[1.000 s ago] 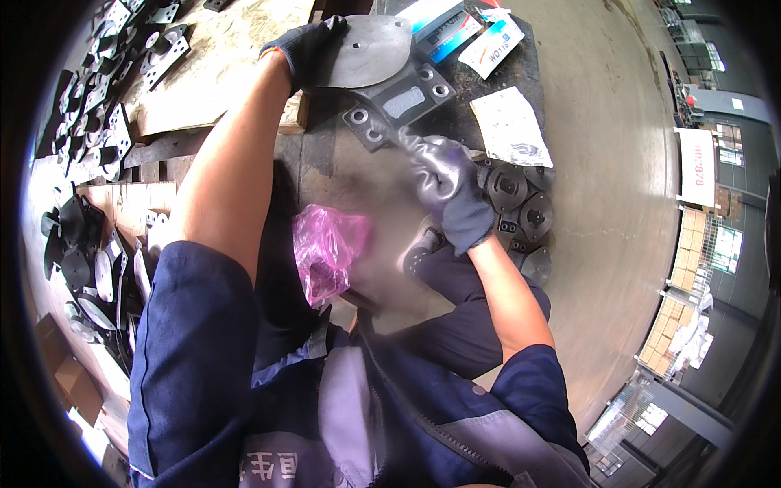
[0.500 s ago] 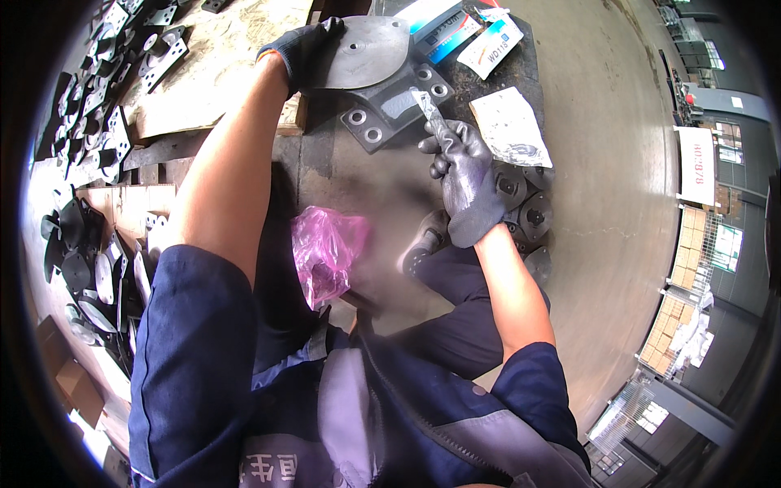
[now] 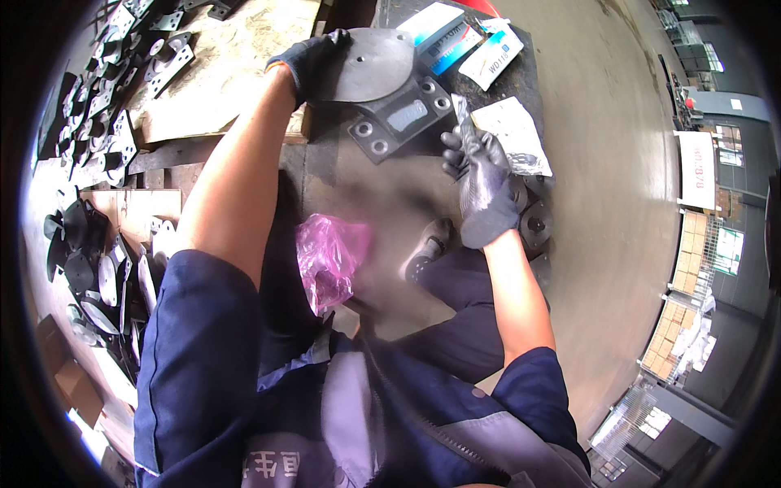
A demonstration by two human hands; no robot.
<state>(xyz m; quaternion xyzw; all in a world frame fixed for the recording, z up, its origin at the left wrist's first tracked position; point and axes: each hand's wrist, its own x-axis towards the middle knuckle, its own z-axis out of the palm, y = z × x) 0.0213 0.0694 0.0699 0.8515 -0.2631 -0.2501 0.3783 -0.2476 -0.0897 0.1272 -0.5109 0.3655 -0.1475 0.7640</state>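
Note:
My left hand (image 3: pixel 316 65), in a dark glove, is closed on the left edge of a grey metal bracket (image 3: pixel 370 69) at the top centre. The bracket has a broad rounded plate and a dark block with bolt holes, which carries a pale grey paste patch (image 3: pixel 407 115). My right hand (image 3: pixel 485 180), gloved and smeared grey, grips a thin flat spreader (image 3: pixel 463 115), its tip up and apart from the block. Just behind the spreader lies a white sheet (image 3: pixel 503 119) with grey smears on it.
Two blue-and-white boxes (image 3: pixel 449 50) and a white packet (image 3: pixel 493 58) lie on the dark bench. Many metal brackets (image 3: pixel 102 81) cover the left side, beside a wooden board (image 3: pixel 232 65). A pink plastic bag (image 3: pixel 332 252) hangs below. Round metal parts (image 3: pixel 535 224) stand right of my right hand.
The spreader has lifted off the block and moved right with my right hand. The grey patch now shows whole. In the picture, the bracket and my left hand sit slightly lower and further right.

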